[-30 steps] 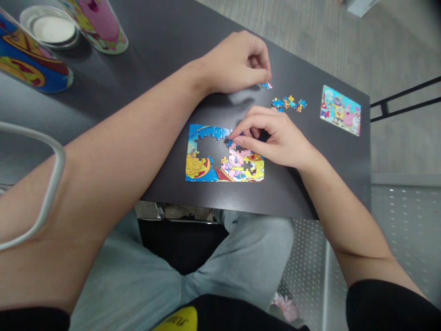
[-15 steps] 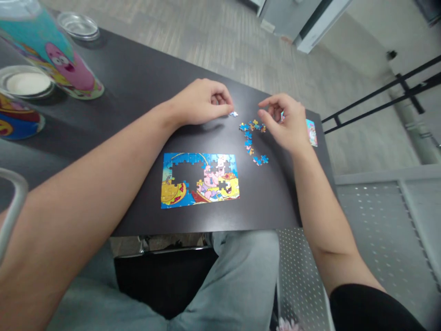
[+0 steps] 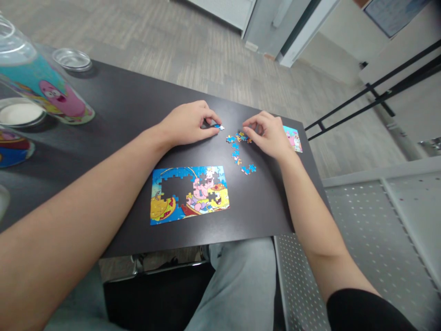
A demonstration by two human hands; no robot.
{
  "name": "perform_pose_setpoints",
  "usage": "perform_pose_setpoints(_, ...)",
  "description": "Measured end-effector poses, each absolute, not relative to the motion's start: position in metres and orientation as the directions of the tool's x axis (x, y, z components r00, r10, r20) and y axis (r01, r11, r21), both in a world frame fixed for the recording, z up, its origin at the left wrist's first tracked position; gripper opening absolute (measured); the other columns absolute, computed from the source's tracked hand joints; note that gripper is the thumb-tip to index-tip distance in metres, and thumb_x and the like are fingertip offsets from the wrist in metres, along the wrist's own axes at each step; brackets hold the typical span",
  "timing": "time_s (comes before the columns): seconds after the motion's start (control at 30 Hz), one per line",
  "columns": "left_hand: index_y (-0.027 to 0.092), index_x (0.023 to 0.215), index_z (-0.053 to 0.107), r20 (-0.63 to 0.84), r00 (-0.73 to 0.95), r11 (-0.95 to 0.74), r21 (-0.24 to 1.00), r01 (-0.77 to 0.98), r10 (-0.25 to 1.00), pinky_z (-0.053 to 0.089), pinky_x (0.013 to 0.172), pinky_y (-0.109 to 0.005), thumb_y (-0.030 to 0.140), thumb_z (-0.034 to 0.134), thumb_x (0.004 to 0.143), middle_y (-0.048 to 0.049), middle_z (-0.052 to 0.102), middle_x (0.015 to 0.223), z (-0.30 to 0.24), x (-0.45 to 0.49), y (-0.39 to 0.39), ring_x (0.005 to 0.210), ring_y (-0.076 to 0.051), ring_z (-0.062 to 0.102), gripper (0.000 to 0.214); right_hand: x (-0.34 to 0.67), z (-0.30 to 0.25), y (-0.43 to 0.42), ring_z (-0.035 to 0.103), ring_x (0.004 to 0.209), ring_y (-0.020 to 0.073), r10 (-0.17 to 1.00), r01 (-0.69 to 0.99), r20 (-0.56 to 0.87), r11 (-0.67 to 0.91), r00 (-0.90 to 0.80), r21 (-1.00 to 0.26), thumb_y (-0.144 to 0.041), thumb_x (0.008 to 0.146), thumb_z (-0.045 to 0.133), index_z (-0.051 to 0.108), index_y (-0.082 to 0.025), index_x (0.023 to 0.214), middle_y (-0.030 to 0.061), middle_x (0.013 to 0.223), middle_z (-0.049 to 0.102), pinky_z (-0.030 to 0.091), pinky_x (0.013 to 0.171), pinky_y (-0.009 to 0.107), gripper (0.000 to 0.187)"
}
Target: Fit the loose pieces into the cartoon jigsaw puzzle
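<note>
A partly assembled cartoon jigsaw puzzle (image 3: 188, 194) lies near the front edge of the dark table (image 3: 131, 115), with gaps in its middle. My left hand (image 3: 188, 123) rests beyond it, fingers pinched on a small blue puzzle piece (image 3: 217, 126). Several loose pieces (image 3: 239, 151) lie scattered to the right of that. My right hand (image 3: 270, 133) hovers over the far end of the loose pieces, fingers curled and pinching at one of them; what it holds is too small to make out.
A small reference picture card (image 3: 293, 138) lies by the table's right corner, half hidden by my right hand. Cartoon-printed jars (image 3: 44, 87) and clear lids (image 3: 71, 59) stand at the far left. A black metal frame (image 3: 368, 92) is to the right.
My right hand left the puzzle and moved up to the loose pieces. The head camera tilted up, so everything sits lower in view. My left hand stays pinched on its piece.
</note>
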State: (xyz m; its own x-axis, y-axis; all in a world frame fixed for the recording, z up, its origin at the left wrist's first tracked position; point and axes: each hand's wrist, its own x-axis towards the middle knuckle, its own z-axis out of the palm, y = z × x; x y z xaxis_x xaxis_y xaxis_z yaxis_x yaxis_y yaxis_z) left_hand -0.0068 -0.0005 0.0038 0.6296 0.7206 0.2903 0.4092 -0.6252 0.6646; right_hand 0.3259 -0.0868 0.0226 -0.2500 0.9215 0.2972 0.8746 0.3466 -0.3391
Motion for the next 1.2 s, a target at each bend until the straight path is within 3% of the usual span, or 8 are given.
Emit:
perform_pose_setpoints(0.37,0.030,0.112,0.102,0.282,0.639,-0.641,0.629,0.440,0.716,0.058,0.097,-0.041,0.045,0.093,0.099,-0.0067,0.085,0.108,0.001,-0.004,-0.003,0.099,-0.028,0.077,0.022,0.297,0.026,-0.098,0.071,0.096,0.0302,0.923,0.865,0.225,0.375,-0.313,-0.333,-0.041,0.118,0.082,0.088,-0.028,0.132,0.0086,0.120,0.083,0.052,0.117,0.057,0.020)
perform_pose_setpoints(0.57,0.028,0.113,0.097,0.249,0.668,-0.606,0.703,0.373,0.701,0.056,0.089,-0.036,0.045,0.096,0.096,-0.0012,0.085,0.091,0.005,-0.004,-0.006,0.088,-0.024,0.078,0.024,0.284,0.016,-0.101,0.071,0.095,0.0292,0.900,0.792,0.258,0.434,-0.353,-0.429,-0.043,0.118,0.085,0.087,-0.029,0.141,0.0102,0.132,0.086,0.055,0.110,0.053,0.027)
perform_pose_setpoints(0.73,0.025,0.118,0.091,0.240,0.691,-0.484,0.857,0.180,0.682,0.060,0.086,-0.036,0.051,0.109,0.091,-0.0056,0.093,0.102,0.008,-0.006,-0.008,0.089,-0.023,0.081,0.043,0.279,0.007,-0.099,0.064,0.083,0.0231,0.883,0.670,0.283,0.468,-0.374,-0.576,-0.044,0.117,0.086,0.084,-0.029,0.144,0.0048,0.117,0.086,0.056,0.097,0.044,0.031)
perform_pose_setpoints(0.87,0.024,0.120,0.089,0.211,0.666,-0.377,0.919,0.114,0.716,0.063,0.086,-0.036,0.056,0.117,0.087,-0.0053,0.092,0.098,0.009,-0.005,-0.006,0.091,-0.025,0.085,0.054,0.277,0.004,-0.099,0.060,0.083,0.0214,0.871,0.563,0.297,0.481,-0.391,-0.672,-0.049,0.116,0.086,0.084,-0.029,0.139,0.0022,0.109,0.082,0.055,0.086,0.039,0.030)
perform_pose_setpoints(1.03,0.027,0.116,0.088,0.223,0.565,-0.304,0.951,0.052,0.794,0.067,0.086,-0.038,0.071,0.105,0.103,-0.0068,0.091,0.099,0.006,-0.001,-0.002,0.094,-0.027,0.086,0.049,0.273,0.015,-0.106,0.063,0.093,0.0230,0.859,0.487,0.294,0.486,-0.418,-0.726,-0.046,0.117,0.081,0.089,-0.029,0.137,0.0028,0.109,0.075,0.057,0.090,0.040,0.027)
perform_pose_setpoints(1.2,0.028,0.106,0.088,0.211,0.557,-0.302,0.950,0.077,0.803,0.066,0.088,-0.040,0.072,0.105,0.101,-0.0063,0.090,0.097,0.005,0.003,-0.002,0.098,-0.028,0.087,0.048,0.259,0.026,-0.121,0.063,0.092,0.0200,0.816,0.392,0.226,0.474,-0.532,-0.789,-0.048,0.117,0.088,0.089,-0.026,0.129,0.0012,0.103,0.073,0.057,0.088,0.038,0.025)
